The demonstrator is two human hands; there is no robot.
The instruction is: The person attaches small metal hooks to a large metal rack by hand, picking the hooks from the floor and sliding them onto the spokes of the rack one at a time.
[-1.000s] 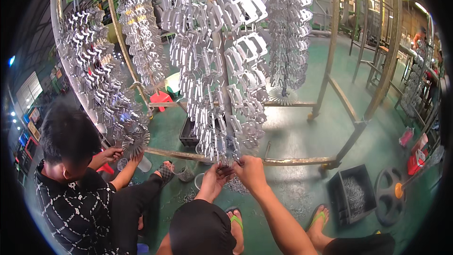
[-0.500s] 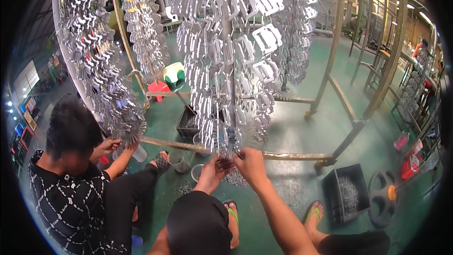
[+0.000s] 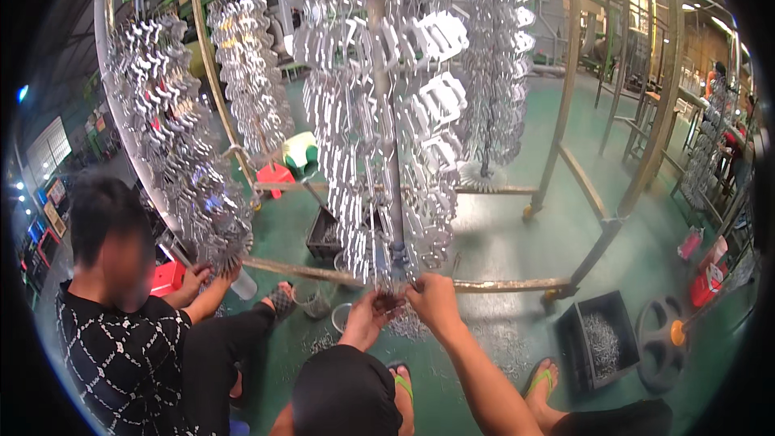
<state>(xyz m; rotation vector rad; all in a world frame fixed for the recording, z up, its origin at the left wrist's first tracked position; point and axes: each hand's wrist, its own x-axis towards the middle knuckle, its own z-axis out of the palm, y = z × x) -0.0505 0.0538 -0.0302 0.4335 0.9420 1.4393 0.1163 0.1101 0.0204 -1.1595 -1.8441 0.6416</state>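
A tall hanging column of silvery metal brackets (image 3: 440,101) fills the space in front of me, strung in rings around a central rod (image 3: 391,165). Both my hands are at its bottom end. My left hand (image 3: 367,321) is cupped under the lowest ring with its fingers curled up against dark, small bits that I cannot make out. From the right, my right hand (image 3: 436,299) pinches at the lower edge of the column; whatever lies between its fingertips is too small to name. The fingertips of both hands are partly hidden by the parts.
At the left a co-worker in a black patterned shirt (image 3: 113,331) handles another hanging column (image 3: 182,145). A metal frame rail (image 3: 517,284) crosses behind my hands. Black bins (image 3: 577,347) of small metal pieces stand right and behind the column. Loose pieces (image 3: 484,331) litter the green floor.
The column's brackets have turned a little around the rod. My hands stay at its bottom, slightly lower in the picture. The co-worker's head has lifted and turned, and a red box shows beside it.
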